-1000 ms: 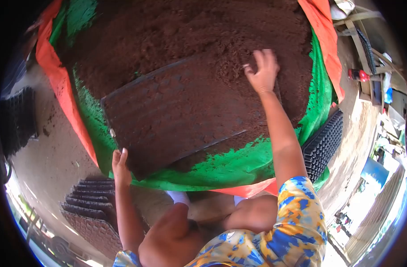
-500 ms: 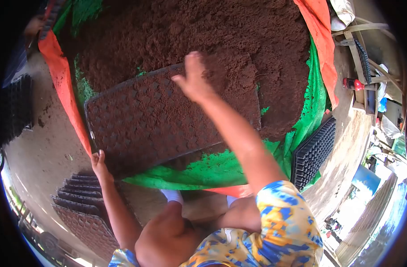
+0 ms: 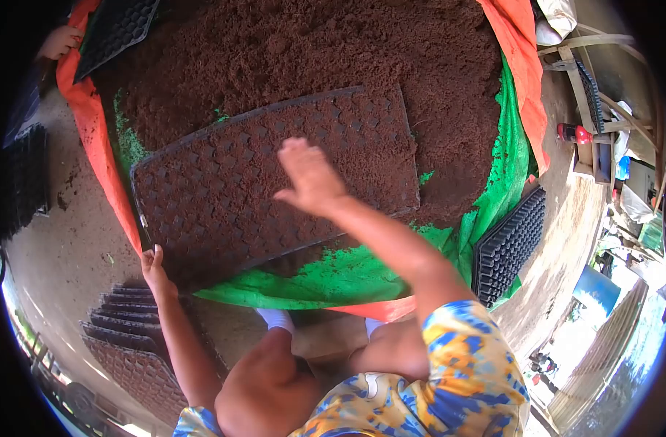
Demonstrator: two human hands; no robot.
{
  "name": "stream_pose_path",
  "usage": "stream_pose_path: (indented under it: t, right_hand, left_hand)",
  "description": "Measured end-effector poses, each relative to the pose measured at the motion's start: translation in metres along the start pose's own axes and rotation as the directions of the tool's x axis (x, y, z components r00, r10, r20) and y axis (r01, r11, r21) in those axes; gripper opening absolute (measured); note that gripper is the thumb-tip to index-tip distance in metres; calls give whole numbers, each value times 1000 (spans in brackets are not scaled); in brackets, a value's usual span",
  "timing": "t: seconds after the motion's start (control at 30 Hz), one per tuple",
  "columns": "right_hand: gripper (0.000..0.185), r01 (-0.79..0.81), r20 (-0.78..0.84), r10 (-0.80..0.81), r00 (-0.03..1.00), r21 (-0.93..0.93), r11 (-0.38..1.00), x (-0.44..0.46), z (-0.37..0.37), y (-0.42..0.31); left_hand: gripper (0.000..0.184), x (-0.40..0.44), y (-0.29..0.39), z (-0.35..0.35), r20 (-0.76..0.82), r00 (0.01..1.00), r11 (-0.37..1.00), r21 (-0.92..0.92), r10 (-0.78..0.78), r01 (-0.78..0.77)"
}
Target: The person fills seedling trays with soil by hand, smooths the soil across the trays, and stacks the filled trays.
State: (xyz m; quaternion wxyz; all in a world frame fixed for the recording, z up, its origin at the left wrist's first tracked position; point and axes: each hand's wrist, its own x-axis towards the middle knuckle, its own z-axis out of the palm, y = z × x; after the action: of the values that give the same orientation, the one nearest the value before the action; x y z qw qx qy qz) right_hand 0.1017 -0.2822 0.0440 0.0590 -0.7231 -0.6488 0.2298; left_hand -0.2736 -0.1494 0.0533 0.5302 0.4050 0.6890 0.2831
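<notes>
Green sheeting (image 3: 347, 275) with an orange border (image 3: 104, 156) lies under a broad spread of loose, dark brown soil (image 3: 449, 95). On its near part rests a wide black cell tray (image 3: 246, 154), slightly slanted, its cells filled with soil and many dividers showing through. Over the tray's middle, the right hand (image 3: 307, 178) is flat and spread, palm down; whether it touches the soil cannot be told. The left hand (image 3: 154, 268) sits at the tray's near-left corner, fingers bent, its grip too unclear to tell; the two hands are well apart. Soil piles up beyond the tray's far edge. At the far left, another person's hand (image 3: 60, 42) is at the orange border, beside a second black tray (image 3: 122, 30) that tilts over it. Black trays (image 3: 511, 244) stand against the sheeting on the right, more stacked trays (image 3: 133, 335) lie at lower left, and a red bottle (image 3: 573, 133) shows farther right.
</notes>
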Motion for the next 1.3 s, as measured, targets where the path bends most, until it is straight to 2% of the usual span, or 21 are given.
stream_pose_path:
  t: [0.03,0.07,0.17,0.23,0.27,0.3,0.37,0.43,0.57,0.63,0.77,0.8,0.87,0.9,0.93,0.97,1.03,1.1,1.17,1.23,1.3]
  right_hand:
    - [88,-81,-124,72,990,-68,994,-19,0,28]
    - [87,-241,-75,233,970,-128,962,-33,-21,51]
    - [82,-579,-391,484,783,-174,796,-72,-6,126]
    - [78,-565,-474,478,739,-50,824,-64,-22,84]
    - [74,-397,-236,390,890,21,918,-60,-44,37]
    - [73,-165,-186,169,968,34,986,-66,-24,4]
    - [77,178,-192,-141,971,190,966,-91,50,-25]
    - [76,185,15,-187,982,97,978,-100,39,7]
    - [76,-367,-36,366,930,-148,918,-138,-18,88]
    - [79,-611,-393,531,750,-105,785,-161,18,136]
    - [79,-677,-406,629,663,32,735,-80,0,128]
    - [80,-652,-503,544,672,-51,757,-47,-5,125]
    - [78,-525,-358,534,766,131,841,7,-48,81]
    - [77,-313,-436,320,841,90,945,25,-39,59]
    - [77,-160,-317,170,933,57,985,36,-49,33]
    - [78,3,-439,11,898,32,999,49,-1,27]
    - [78,57,-402,-45,914,18,998,52,16,29]
    - [75,-130,-152,114,982,-98,987,40,-41,49]
    - [76,-370,-404,283,870,-156,916,26,-34,105]
    - [73,-663,-544,552,632,-11,748,10,-43,145]
    - [72,-649,-619,552,559,88,756,21,-42,125]
  left_hand:
    - [17,-1,-2,-1,-4,1000,1000,10,-9,9]
    - [17,0,-3,-2,-1,1000,1000,22,-14,14]
    - [17,3,-4,2,18,1000,1000,15,-15,15]
    - [17,2,-3,4,18,1000,1000,3,-12,12]
    - [17,1,-2,5,13,1000,1000,-2,-11,11]
    - [18,-2,-1,4,12,1000,1000,-1,-12,12]
    - [18,0,0,-1,7,1000,1000,-1,-1,1]
    - [19,2,-3,0,5,1000,1000,7,11,-11]
    - [20,4,-6,1,11,1000,1000,4,2,-2]
    - [20,1,-5,1,41,999,999,-36,-11,12]
    - [21,-2,0,4,29,999,999,-45,-21,22]
    - [21,-4,3,7,8,1000,1000,-20,-18,18]
    - [21,-5,5,6,-24,1000,1000,14,-4,5]
    - [22,-4,3,4,-36,999,1000,17,9,-8]
    - [22,-2,2,4,-50,999,1000,16,21,-20]
    - [22,0,2,2,-53,998,999,27,29,-27]
    - [22,8,3,-6,-63,997,998,49,42,-39]
    - [23,11,1,-7,-66,997,999,33,31,-29]
    - [24,11,3,-6,-54,999,1000,20,3,-2]
    - [21,13,-1,-8,-39,999,998,49,35,-33]
    - [19,7,2,-4,-45,997,994,91,60,-55]
